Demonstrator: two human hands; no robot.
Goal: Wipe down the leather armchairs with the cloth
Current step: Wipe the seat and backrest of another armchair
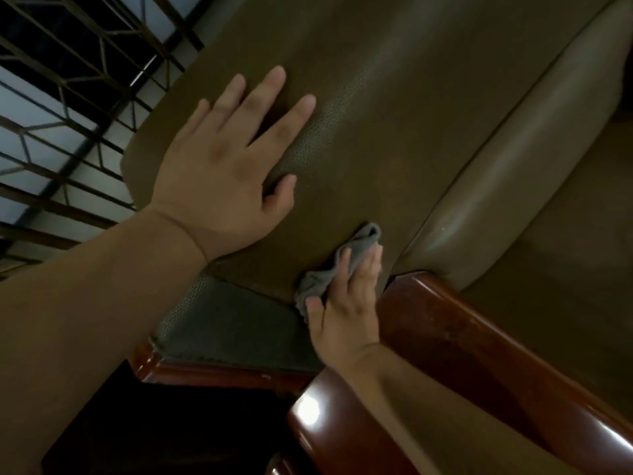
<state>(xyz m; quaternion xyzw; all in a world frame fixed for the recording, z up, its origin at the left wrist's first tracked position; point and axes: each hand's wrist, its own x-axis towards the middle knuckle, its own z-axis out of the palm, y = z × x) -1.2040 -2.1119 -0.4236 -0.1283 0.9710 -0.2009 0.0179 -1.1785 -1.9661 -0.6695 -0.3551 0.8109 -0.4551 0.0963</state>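
Hands at work on a brown leather armchair [394, 108], seen from our head camera, which looks steeply down and sits tilted, so the chair runs diagonally across the view. Our left hand [226, 166] lies flat on the pebbled leather of the cushion, fingers straight and spread, palm down, gripping nothing. Our right hand [346, 303] presses a small grey cloth [329, 272] against the lower part of that same leather panel; the fingers lie over the bunched fabric and the thumb pins its near corner, so the cloth is held between hand and leather. One fold of the cloth pokes out beyond the fingertips, just beside the seam where the panel meets a lighter, smoother leather cushion [513, 166] to the right.

Right beside the right hand, a glossy reddish wooden armrest [479, 341] runs toward the lower right corner, a bright spot of reflected light on its rounded near end. Below the cloth we see a darker, greenish leather panel [226, 323] with a stitched edge, set into a matching reddish wooden frame [205, 373]. Beneath that frame the view falls into deep shadow, and we cannot tell what lies there.

At the upper left, behind the chair, a dark metal window grille [68, 108] with straight bars and angular shapes stands against pale light. The scene is dim overall, and both bare forearms enter from the bottom and left edges.
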